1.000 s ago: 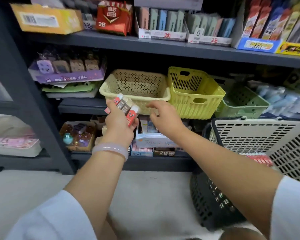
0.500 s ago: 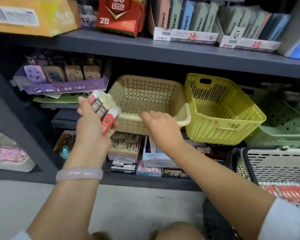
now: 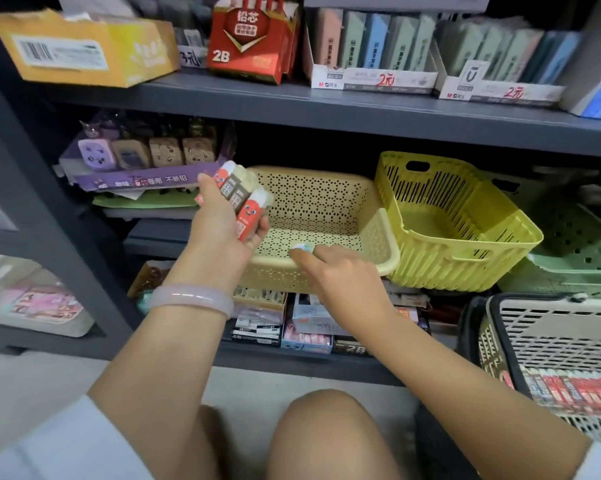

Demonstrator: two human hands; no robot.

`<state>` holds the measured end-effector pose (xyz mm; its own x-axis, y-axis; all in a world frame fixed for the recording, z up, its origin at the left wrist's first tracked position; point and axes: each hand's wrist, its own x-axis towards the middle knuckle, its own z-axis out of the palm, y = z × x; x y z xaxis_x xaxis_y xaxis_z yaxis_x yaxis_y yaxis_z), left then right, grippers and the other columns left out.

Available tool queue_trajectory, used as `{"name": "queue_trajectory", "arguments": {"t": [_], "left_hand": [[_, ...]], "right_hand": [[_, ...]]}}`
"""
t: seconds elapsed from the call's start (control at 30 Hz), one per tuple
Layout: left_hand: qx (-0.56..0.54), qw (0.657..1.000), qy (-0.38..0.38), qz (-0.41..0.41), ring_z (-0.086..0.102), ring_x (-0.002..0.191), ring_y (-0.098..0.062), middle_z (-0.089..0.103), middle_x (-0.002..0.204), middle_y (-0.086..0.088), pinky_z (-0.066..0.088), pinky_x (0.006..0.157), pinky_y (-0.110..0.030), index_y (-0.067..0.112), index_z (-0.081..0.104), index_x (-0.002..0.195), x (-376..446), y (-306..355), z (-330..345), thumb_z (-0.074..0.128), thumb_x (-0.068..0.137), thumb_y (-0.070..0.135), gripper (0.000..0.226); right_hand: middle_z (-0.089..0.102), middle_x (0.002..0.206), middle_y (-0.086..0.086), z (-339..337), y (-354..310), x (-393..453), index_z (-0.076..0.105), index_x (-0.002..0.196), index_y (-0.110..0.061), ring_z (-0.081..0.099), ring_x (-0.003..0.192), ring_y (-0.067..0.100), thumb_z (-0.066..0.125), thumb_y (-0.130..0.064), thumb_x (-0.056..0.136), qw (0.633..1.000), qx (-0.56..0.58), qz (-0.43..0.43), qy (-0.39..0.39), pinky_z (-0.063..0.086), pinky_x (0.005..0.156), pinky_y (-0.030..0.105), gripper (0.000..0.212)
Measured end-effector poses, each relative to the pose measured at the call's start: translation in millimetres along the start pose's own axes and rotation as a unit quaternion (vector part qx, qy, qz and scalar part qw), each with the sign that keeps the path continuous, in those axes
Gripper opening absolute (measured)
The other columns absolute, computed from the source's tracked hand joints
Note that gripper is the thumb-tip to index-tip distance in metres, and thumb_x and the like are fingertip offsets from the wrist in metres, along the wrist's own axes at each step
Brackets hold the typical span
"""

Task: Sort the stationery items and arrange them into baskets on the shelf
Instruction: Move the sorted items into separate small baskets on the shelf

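My left hand (image 3: 223,223) grips a bunch of small erasers (image 3: 242,195) in red and brown sleeves, held just left of the beige perforated basket (image 3: 372,244) on the middle shelf. My right hand (image 3: 344,278) reaches over the basket's front rim, its fingertips pinching one small pale-blue eraser (image 3: 302,247) low over the basket floor. A yellow slatted basket (image 3: 465,244) stands to the right of the beige one, with a green basket (image 3: 576,258) beyond it.
A grey shopping basket (image 3: 552,327) with red-packed items stands on the floor at right. Boxes of stationery fill the top shelf (image 3: 327,109) and the bottom shelf below the baskets. A purple display box (image 3: 136,168) sits left of my left hand. My knee (image 3: 327,434) is below.
The view has moved closer to the shelf. My right hand has gone from the beige basket's front rim into the basket with a small eraser. My left hand has risen slightly with its erasers.
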<state>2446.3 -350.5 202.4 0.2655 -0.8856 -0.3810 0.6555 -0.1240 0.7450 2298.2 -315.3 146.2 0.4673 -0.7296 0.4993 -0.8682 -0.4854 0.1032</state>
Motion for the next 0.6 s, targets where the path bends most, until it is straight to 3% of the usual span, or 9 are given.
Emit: {"name": "queue_trajectory", "arguments": {"t": [0.1, 0.2, 0.23, 0.3, 0.37, 0.43, 0.6], "left_hand": [[0.004, 1.0, -0.007, 0.0, 0.054, 0.033, -0.013, 0.064, 0.049, -0.003, 0.045, 0.041, -0.018, 0.014, 0.058, 0.078, 5.6, -0.3, 3.4, 0.031, 0.091, 0.06, 0.055], [0.031, 0.999, -0.006, 0.008, 0.055, 0.041, -0.013, 0.063, 0.047, -0.002, 0.045, 0.04, -0.018, 0.015, 0.057, 0.077, 22.0, -2.0, 5.5, 0.031, 0.092, 0.059, 0.054], [0.039, 0.999, -0.002, 0.008, 0.055, 0.043, -0.014, 0.064, 0.051, -0.002, 0.045, 0.04, -0.018, 0.015, 0.057, 0.077, 29.1, -3.2, 6.1, 0.03, 0.092, 0.059, 0.054], [0.046, 0.999, 0.007, 0.005, 0.056, 0.042, -0.015, 0.064, 0.056, -0.003, 0.046, 0.039, -0.02, 0.015, 0.058, 0.078, 41.5, -4.6, 7.8, 0.031, 0.091, 0.059, 0.054], [0.052, 0.999, 0.006, 0.014, 0.06, 0.043, -0.014, 0.066, 0.056, -0.002, 0.053, 0.044, -0.025, 0.015, 0.059, 0.079, 50.7, -6.5, 8.2, 0.03, 0.091, 0.059, 0.054], [0.054, 0.998, -0.002, 0.033, 0.065, 0.05, -0.013, 0.069, 0.059, 0.0, 0.055, 0.054, -0.03, 0.017, 0.061, 0.082, 56.2, -6.3, 6.6, 0.029, 0.093, 0.058, 0.052], [0.037, 0.996, 0.001, 0.084, 0.067, 0.054, -0.011, 0.069, 0.067, 0.0, 0.055, 0.049, -0.025, 0.016, 0.061, 0.086, 61.5, 3.3, -1.2, 0.029, 0.095, 0.053, 0.049]], "right_hand": [[0.057, 0.061, -0.001, -2.9, 2.5, 2.0, 0.07, 0.097, -0.017, 0.054, 0.053, 0.018, 0.081, -0.017, 0.066, 0.999, 0.023, -0.028, -0.008, 0.04, 0.043, 0.021, 0.033], [0.065, 0.095, -0.001, -9.9, 6.5, 17.8, 0.062, 0.117, -0.02, 0.06, 0.085, 0.016, 0.049, -0.042, 0.091, 0.986, 0.133, 0.018, -0.1, 0.051, 0.069, 0.031, 0.037], [0.064, 0.1, -0.004, -10.8, 7.1, 27.5, 0.061, 0.117, -0.021, 0.059, 0.087, 0.01, 0.041, -0.045, 0.091, 0.973, 0.204, 0.059, -0.087, 0.052, 0.075, 0.029, 0.041], [0.064, 0.086, -0.011, -11.4, 6.8, 53.8, 0.063, 0.104, -0.025, 0.055, 0.071, -0.001, 0.042, -0.043, 0.088, 0.93, 0.334, 0.15, -0.009, 0.051, 0.07, 0.023, 0.032], [0.06, 0.066, -0.01, -8.4, 2.3, 82.4, 0.058, 0.088, -0.026, 0.051, 0.058, 0.001, 0.055, -0.04, 0.084, 0.893, 0.402, 0.198, 0.033, 0.047, 0.061, 0.024, 0.015], [0.055, 0.058, -0.008, -3.5, -8.9, 101.8, 0.053, 0.083, -0.022, 0.048, 0.052, 0.003, 0.065, -0.036, 0.08, 0.887, 0.415, 0.198, 0.027, 0.046, 0.06, 0.029, 0.018], [0.052, 0.058, -0.009, 7.6, -26.7, 115.3, 0.052, 0.082, -0.018, 0.05, 0.057, 0.008, 0.069, -0.024, 0.079, 0.886, 0.415, 0.207, 0.027, 0.048, 0.063, 0.034, 0.018]]}}
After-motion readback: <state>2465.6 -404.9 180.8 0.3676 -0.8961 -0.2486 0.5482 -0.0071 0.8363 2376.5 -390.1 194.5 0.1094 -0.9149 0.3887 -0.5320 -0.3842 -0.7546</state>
